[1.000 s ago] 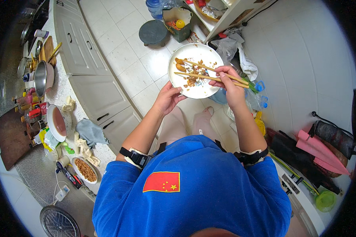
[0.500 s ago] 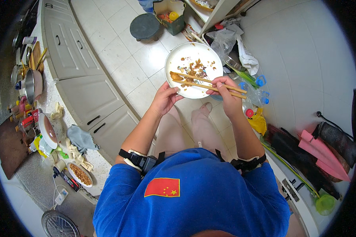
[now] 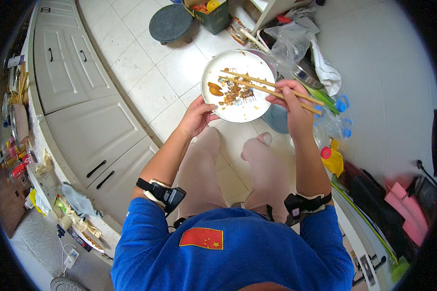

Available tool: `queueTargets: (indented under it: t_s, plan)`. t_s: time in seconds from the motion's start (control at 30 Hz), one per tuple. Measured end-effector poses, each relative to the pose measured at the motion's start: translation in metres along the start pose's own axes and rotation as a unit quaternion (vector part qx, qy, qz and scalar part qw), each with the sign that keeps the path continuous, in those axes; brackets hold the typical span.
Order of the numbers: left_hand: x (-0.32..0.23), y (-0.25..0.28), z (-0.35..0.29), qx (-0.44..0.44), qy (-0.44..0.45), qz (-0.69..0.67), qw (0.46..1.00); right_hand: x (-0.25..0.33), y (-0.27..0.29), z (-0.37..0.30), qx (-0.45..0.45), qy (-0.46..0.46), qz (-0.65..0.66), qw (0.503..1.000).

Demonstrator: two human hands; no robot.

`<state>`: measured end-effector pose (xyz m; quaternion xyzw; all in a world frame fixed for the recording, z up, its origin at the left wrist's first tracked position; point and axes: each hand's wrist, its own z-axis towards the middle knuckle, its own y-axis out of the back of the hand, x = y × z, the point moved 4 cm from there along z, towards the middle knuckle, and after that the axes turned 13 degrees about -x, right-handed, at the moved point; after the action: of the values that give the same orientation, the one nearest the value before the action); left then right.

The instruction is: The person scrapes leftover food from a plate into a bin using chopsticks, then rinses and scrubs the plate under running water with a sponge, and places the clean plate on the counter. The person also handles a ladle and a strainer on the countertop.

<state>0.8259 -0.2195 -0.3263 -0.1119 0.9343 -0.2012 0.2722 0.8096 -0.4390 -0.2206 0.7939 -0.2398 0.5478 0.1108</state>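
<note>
A white plate (image 3: 251,112) is held up in front of me, with my left hand (image 3: 198,116) gripping its near left rim. Brown food scraps (image 3: 235,91) lie scattered over its middle, and a larger brown piece (image 3: 215,89) sits apart near the left side. My right hand (image 3: 292,99) is closed on a pair of wooden chopsticks (image 3: 262,86). Their tips reach over the plate, slightly spread, just above or on the scraps, with nothing pinched between them.
A grey-blue bucket (image 3: 277,119) stands below the plate's right side. Plastic bottles (image 3: 344,116) and bags (image 3: 291,41) crowd the right wall. A dark round stool (image 3: 171,23) and a green box (image 3: 212,18) are ahead. White cabinets (image 3: 94,131) and a cluttered counter (image 3: 41,126) line the left.
The chopsticks have moved off the larger brown piece, which now lies free on the plate. My right hand has shifted slightly right, and the view has turned a little.
</note>
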Motion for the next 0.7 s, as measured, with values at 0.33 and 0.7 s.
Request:
queueTargets:
  t_s: [0.33,0.7]
  plan:
    - [0.028,0.050,0.112,0.009,-0.017,0.023,1.000,-0.126,-0.012,0.083,0.014,0.035,-0.030,0.999]
    - [0.023,0.080,0.181,0.064,-0.062,0.127,0.988,-0.166,0.014,0.101,0.086,0.020,-0.027,0.996]
